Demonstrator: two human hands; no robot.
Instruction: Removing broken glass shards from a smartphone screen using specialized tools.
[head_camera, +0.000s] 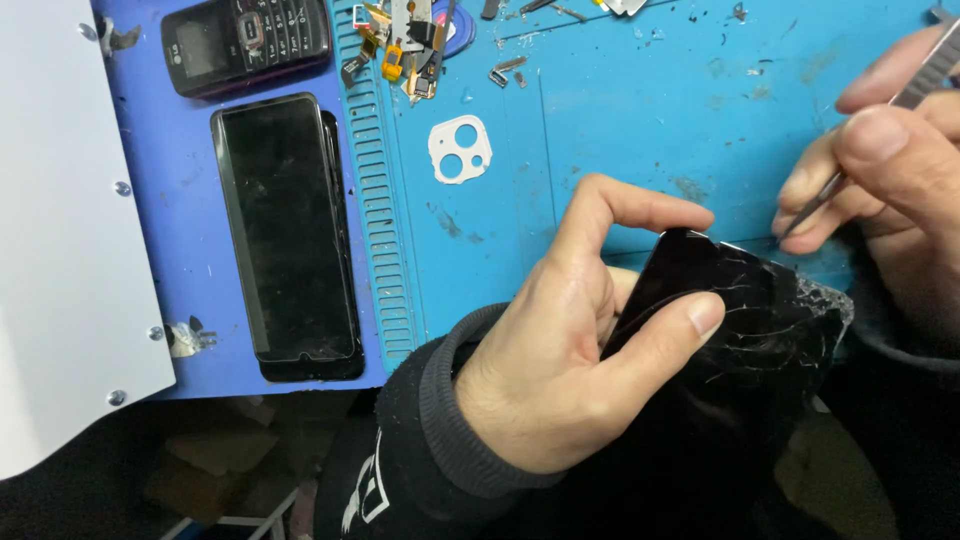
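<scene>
My left hand (565, 340) grips a black phone with a cracked, shattered screen (745, 320), thumb laid across its glass and forefinger curled over its top edge. My right hand (885, 165) holds metal tweezers (830, 190), whose tips point down at the phone's upper right corner. Both wrists wear dark sleeves. The phone's lower part is hidden in shadow below the mat edge.
A blue work mat (620, 130) covers the bench. On its left lie a black smartphone stacked on another (285, 235) and an old keypad phone (245, 42). A white camera bezel (460, 148), small flex parts (405, 50) and loose screws lie further back. A white panel (60, 220) stands at the far left.
</scene>
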